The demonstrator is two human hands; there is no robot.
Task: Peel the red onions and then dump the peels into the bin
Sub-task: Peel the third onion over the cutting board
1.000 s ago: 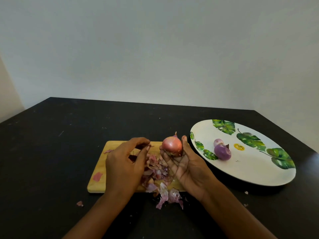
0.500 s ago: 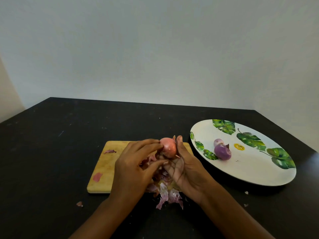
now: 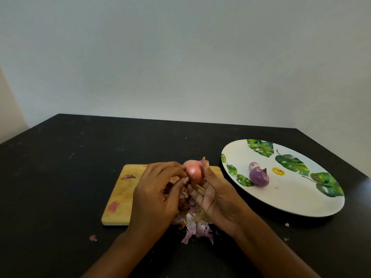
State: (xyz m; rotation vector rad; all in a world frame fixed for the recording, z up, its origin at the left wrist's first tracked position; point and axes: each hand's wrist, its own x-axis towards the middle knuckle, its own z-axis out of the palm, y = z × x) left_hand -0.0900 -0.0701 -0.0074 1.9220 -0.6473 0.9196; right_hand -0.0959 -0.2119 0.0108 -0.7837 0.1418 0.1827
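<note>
An unpeeled red onion point(image 3: 193, 171) is held above the wooden cutting board point(image 3: 122, 194). My right hand point(image 3: 217, 195) cradles it from below and the right, thumb on its side. My left hand point(image 3: 155, 194) has its fingertips curled against the onion's left side, pinching at the skin. A heap of purple peels point(image 3: 193, 227) lies under both hands, spilling over the board's front edge onto the table. Two peeled purple onions point(image 3: 259, 176) rest on the white plate point(image 3: 301, 199) with green leaf prints at the right.
The table point(image 3: 60, 177) is black, set against a pale wall. Small peel scraps lie on the board point(image 3: 127, 176) and on the table at the left front point(image 3: 93, 237). Crumbs point(image 3: 286, 224) lie near the plate's front edge. No bin is in view.
My left hand has moved right from the board to the onion, and its fingers now pinch at the skin. My right hand has turned the onion slightly and kept its hold.
</note>
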